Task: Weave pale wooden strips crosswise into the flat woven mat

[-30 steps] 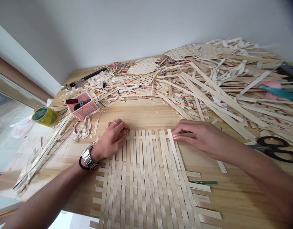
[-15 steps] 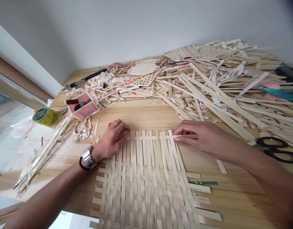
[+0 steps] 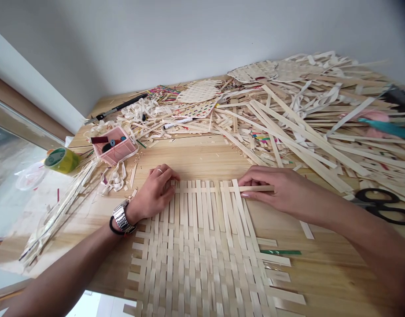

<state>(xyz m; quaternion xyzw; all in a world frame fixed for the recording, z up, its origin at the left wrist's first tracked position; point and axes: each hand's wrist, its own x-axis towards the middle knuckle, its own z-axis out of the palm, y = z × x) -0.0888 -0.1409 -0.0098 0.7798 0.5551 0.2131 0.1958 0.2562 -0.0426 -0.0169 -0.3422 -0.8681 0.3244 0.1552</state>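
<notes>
A half-woven mat (image 3: 202,251) of pale flat strips lies on the wooden table (image 3: 196,156) in the lower middle of the frame, its upright strips ending in a ragged top edge at mid-frame. The left hand (image 3: 152,193), with a ring on one finger and a metal watch (image 3: 122,216) at the wrist, rests palm down on the mat's upper left corner, fingers curled loosely over the strip ends. The right hand (image 3: 275,189) lies at the mat's upper right corner and pinches the end of a horizontal strip (image 3: 222,189) between thumb and fingers; that strip runs across the top row of the weave toward the left hand. To the upper left sit a pink tray (image 3: 115,147) of small items and a yellow-green tape roll (image 3: 61,160). A heap of loose strips (image 3: 304,119) fills the upper right of the frame, and black scissors (image 3: 381,207) lie at the right edge.
</notes>
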